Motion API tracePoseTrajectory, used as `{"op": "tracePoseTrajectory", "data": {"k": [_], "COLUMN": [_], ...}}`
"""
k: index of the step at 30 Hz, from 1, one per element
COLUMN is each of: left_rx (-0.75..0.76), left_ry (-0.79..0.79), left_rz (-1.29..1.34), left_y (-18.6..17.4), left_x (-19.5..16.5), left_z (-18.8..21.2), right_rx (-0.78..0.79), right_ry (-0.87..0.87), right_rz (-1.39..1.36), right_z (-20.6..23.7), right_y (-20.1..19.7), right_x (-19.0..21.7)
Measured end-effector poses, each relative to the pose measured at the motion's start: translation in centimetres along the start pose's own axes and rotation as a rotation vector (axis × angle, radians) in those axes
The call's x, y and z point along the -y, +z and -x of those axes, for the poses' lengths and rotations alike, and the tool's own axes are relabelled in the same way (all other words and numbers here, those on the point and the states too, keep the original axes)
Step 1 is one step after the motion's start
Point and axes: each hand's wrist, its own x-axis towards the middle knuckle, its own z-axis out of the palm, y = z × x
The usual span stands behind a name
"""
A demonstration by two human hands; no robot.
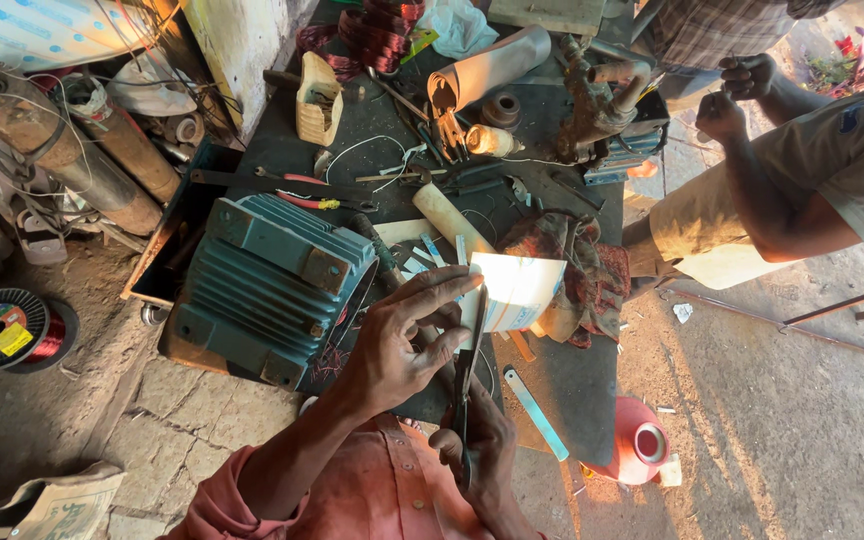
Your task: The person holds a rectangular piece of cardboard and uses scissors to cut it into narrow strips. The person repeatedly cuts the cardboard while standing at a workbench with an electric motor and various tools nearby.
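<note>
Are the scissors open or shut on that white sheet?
Open. The scissors, in the right hand, show blades parted at the edge of the white sheet, which the left hand holds.

Just one cam, head-mounted, looking pretty much straight down at the workbench (552, 380) from above. Hands sit close, bottom-center of frame; bench fills the middle, floor (772, 420) w/ another person off to the right.

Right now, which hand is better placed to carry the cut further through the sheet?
The right hand, probably. It already grips the scissors, whose blades point up into the white sheet. The left hand is busy pinching the sheet's near edge, keeping it steady beside the teal motor.
</note>
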Motion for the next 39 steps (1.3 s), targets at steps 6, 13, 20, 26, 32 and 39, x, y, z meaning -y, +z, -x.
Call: {"op": "tracePoseTrajectory", "data": {"k": [6,13,20,26,32,39], "left_rx": [-0.049,0.024,0.009,0.019,0.033,0.025], "left_ry": [0.217,0.157,0.068,0.015,-0.147,-0.409], "left_rz": [-0.069,-0.008,0.022,0.074,0.062,0.115], "left_y": [-0.2,0.9,1.4,2.4,4.1,6.1], "left_x": [-0.4,-0.5,0.4,1.9,5.9,13.8], "left_z": [-0.4,0.7,0.9,1.4,2.7,5.3], "right_rx": [0.01,-0.076,-0.035,-0.051,-0.026,0.06], "right_ry": [-0.077,-0.083,0.004,-0.005,0.167,0.352], "right_rz": [-0.246,-0.129,-0.025,-0.176,-0.242,-0.266], "right_z": [0.1,0.2,0.3,0.5,0.8,1.0], "right_y": [0.2,-0.5,-0.5,-0.5,-0.5,-0.3], "right_x": [-0.6,-0.5,-0.4,-1.7,-3.2,-4.3]}}
